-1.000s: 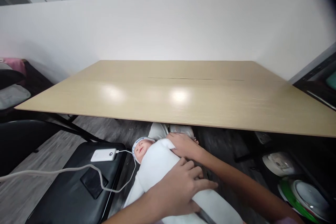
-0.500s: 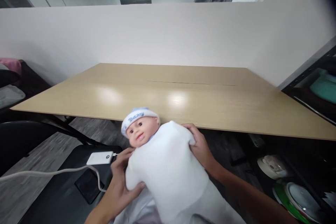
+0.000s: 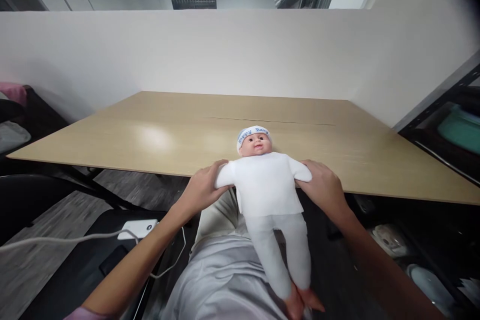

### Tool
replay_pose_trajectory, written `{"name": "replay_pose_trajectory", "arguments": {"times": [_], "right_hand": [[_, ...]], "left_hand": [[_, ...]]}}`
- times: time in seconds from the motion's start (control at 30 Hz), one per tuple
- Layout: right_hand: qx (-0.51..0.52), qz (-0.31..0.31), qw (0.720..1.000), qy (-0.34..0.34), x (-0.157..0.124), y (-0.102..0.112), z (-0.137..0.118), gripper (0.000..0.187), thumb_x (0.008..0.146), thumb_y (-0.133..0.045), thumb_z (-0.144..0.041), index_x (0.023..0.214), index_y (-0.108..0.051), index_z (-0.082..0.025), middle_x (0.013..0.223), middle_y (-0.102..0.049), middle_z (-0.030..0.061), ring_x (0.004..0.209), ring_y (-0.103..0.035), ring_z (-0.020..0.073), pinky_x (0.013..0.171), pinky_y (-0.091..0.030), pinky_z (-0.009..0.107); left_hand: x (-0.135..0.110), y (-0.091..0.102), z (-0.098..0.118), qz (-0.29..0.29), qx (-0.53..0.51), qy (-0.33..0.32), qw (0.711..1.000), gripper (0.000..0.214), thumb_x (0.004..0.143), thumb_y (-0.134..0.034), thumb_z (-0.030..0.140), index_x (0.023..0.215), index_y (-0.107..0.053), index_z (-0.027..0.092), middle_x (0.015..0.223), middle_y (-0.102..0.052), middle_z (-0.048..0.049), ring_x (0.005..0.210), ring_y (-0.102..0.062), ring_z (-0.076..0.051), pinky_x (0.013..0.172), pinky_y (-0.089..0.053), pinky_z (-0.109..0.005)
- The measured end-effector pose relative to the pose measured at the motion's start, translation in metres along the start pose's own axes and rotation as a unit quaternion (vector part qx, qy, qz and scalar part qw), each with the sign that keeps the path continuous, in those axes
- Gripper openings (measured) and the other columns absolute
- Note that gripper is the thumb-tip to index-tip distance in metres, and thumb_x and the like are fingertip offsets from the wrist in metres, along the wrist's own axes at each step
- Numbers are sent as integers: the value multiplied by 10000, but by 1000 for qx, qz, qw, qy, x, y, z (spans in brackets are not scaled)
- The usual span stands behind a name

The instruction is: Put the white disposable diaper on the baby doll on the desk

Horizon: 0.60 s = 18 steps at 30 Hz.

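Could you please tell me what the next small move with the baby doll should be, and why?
Perhaps raise the baby doll slightly: the left hand and right hand each hold one of its arms, while its legs hang on the near side of the table.

A white power bank point(image 3: 140, 227) and a dark phone point(image 3: 111, 259) lie on a black seat point(image 3: 71, 282)

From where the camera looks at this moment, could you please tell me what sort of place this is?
Probably an office or similar indoor workroom, though its exact use is unclear: a wide wood-toned table, a white half-height wall behind it, and a black seat beside the person.
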State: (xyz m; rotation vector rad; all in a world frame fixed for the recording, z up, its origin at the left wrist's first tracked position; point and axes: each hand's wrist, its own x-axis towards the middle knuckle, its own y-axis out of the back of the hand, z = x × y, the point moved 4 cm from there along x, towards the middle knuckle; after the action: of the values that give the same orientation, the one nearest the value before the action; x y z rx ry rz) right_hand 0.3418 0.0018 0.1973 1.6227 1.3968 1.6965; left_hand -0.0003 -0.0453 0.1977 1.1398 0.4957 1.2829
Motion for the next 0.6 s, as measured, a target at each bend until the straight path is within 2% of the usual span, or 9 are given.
{"name": "replay_pose_trajectory", "arguments": {"times": [0.13,0.3,0.43,0.6], "right_hand": [[-6,-2,1000,16,-10,-13,28,196,967,-562,-393,1059,-646,-241,1034,-743,125,989,-658,360,808,-492,443],[62,-54,996,-39,-15,-30,54,322,991,-548,-512,1209,-618,-287,1175,-737,101,1061,-673,372,830,-516,472],[101,-74,990,-69,5,-40,60,335,978,-543,-568,1203,-639,-339,1204,-743,77,1093,-671,398,837,-526,500],[129,-91,984,-81,50,-56,60,308,951,-543,-574,1104,-660,-333,1070,-753,103,976,-680,407,786,-525,514]], "left_hand": [[23,-8,-15,-8,33,-4,999,571,965,-646,538,1404,-499,204,1317,-711,-143,1122,-695,-370,922,-527,-459],[36,-4,-49,9,58,16,998,576,938,-655,624,1333,-553,218,1236,-732,-127,1090,-695,-358,913,-531,-457],[52,-2,-80,-11,38,41,998,477,968,-605,618,1245,-590,230,1151,-737,-96,1029,-695,-324,861,-530,-416],[88,-2,-102,-35,23,44,998,457,980,-583,632,1174,-607,219,1102,-721,-84,1010,-671,-306,846,-505,-389]]}}
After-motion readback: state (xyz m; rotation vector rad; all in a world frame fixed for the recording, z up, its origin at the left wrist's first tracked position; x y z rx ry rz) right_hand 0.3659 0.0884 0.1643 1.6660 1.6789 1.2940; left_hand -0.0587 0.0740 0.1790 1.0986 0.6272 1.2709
